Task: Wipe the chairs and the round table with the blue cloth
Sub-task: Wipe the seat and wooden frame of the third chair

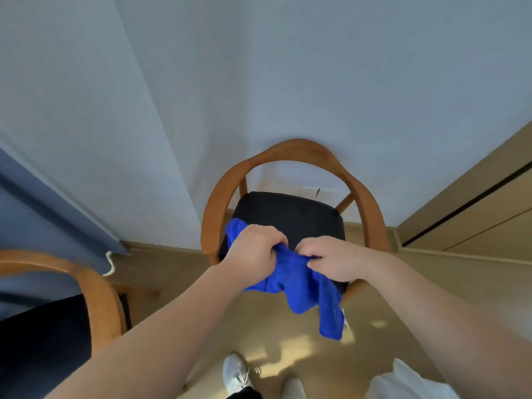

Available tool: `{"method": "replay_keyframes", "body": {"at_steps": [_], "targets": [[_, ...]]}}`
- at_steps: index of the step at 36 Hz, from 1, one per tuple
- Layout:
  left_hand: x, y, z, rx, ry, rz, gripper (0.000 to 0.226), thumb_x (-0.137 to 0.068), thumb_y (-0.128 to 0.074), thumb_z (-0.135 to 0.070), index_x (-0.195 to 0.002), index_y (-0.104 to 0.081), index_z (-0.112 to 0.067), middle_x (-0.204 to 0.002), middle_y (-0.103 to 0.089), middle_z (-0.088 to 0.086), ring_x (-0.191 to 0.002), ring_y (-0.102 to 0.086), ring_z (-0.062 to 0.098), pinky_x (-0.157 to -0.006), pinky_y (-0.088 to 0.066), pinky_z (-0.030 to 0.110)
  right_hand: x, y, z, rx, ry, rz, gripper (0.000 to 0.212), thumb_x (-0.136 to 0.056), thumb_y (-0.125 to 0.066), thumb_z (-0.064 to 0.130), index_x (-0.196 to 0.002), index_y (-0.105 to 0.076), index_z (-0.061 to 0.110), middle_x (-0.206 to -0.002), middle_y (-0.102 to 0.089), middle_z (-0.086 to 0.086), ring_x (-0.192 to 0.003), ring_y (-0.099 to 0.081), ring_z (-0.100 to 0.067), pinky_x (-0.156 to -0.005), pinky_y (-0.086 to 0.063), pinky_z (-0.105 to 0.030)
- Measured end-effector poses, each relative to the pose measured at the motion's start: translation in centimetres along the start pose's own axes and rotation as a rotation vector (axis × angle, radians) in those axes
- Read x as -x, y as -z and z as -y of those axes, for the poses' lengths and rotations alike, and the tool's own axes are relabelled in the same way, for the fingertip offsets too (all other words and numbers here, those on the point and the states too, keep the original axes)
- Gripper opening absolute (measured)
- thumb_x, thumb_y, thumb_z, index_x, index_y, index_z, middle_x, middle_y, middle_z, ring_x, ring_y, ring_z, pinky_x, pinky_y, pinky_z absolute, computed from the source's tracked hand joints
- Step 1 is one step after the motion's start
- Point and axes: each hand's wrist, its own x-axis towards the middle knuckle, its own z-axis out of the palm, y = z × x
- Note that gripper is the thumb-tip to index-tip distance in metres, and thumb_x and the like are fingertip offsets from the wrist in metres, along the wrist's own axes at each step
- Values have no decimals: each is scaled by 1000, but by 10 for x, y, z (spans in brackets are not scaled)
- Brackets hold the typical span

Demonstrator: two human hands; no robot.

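Clenched in left hand [253, 249], pinched just beside it by right hand [331, 262]: blue cloth [290, 283]. Held over front edge of black seat [288, 211] of chair [298, 151] with curved wooden back. Behind chair: pale wall [316, 67]. At left: second chair [99, 295], blue curtain [43, 226]. Below: white shoes [236, 372] on beige floor [259, 326]. Cloth bright blue, fuzzy, crumpled, two ends hanging down.

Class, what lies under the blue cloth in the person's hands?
Black chair seat and tan floor show around the blue cloth; the seat's front edge beneath it is hidden.
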Motion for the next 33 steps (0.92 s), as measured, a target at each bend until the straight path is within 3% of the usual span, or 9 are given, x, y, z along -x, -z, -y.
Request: {"method": "replay_keyframes", "body": {"at_steps": [5, 7, 11, 14, 18, 21, 26, 30, 33], "targets": [[-8, 0, 38, 43, 211, -192, 15, -86, -61, -30, -98, -53, -26, -95, -50, -13, -80, -51, 6, -65, -41, 17, -17, -5, 7, -293, -86, -112, 20, -90, -47, 4, -71, -53, 8, -66, -49, -1, -61, -43, -12, -60, -37, -30], [-9, -1, 47, 85, 225, -124, 11, -89, -58, -37, -95, -56, -28, -88, -52, -14, -73, -54, 6, -60, -45, 17, -24, -5, 12, -321, -76, -141, 17, -90, -49, 3, -73, -52, 3, -67, -48, -4, -62, -42, -14, -61, -36, -31], [-2, 0, 62, 230, 118, 65, 23, -88, -50, -41, -103, -60, -27, -94, -59, -13, -85, -56, 6, -76, -51, 31, -38, -3, 18, -364, -66, -194, 15, -86, -56, 2, -74, -49, -6, -69, -47, -10, -62, -44, -17, -60, -37, -33], [0, 3, 70, 304, 75, 143, 40, -81, -55, -49, -115, -54, -28, -103, -58, -15, -93, -54, 3, -81, -48, 27, -48, 0, 20, -383, -63, -268, 16, -88, -61, 5, -75, -56, -3, -97, -55, -6, -78, -54, -22, -70, -43, -33], [-10, 4, 75, 311, 94, 125, 53, -70, -69, -45, -118, -46, -36, -108, -54, -18, -93, -55, 3, -78, -49, 24, -61, 3, 19, -378, -56, -366, 9, -90, -63, 12, -81, -65, 12, -135, -36, 16, -98, -58, -9, -84, -50, -26], [-20, -2, 79, 318, 126, 85, 60, -71, -74, -36, -123, -43, -34, -117, -52, -17, -97, -55, 5, -81, -47, 20, -69, 4, 12, -323, -7, -405, 16, -90, -63, 11, -74, -65, 15, -144, -23, 28, -105, -56, 1, -84, -46, -21], [-31, -17, 86, 292, 190, 51, 41, -82, -67, -26, -115, -45, -36, -101, -58, -15, -86, -58, 4, -77, -48, 21, -83, 3, -6, -140, 86, -489, 11, -92, -59, 15, -91, -66, 7, -104, -62, 14, -110, -43, 1, -83, -31, -1], [-39, -36, 91, 286, 253, 71, 31, -87, -56, -23, -115, -46, -31, -94, -57, -13, -81, -57, 6, -72, -47, 21, -98, -8, -31, -142, 59, -486, 10, -94, -55, 23, -94, -55, 13, -90, -56, 6, -88, -53, -9, -76, -46, -16], [-41, -57, 92, 316, 296, 136, 27, -87, -50, -23, -113, -48, -27, -91, -59, -9, -79, -58, 10, -72, -50, 31, -108, -20, -56, -273, -6, -311, 21, -87, -62, 26, -102, -47, 29, -88, -56, 14, -83, -58, -8, -70, -53, -24]]}}
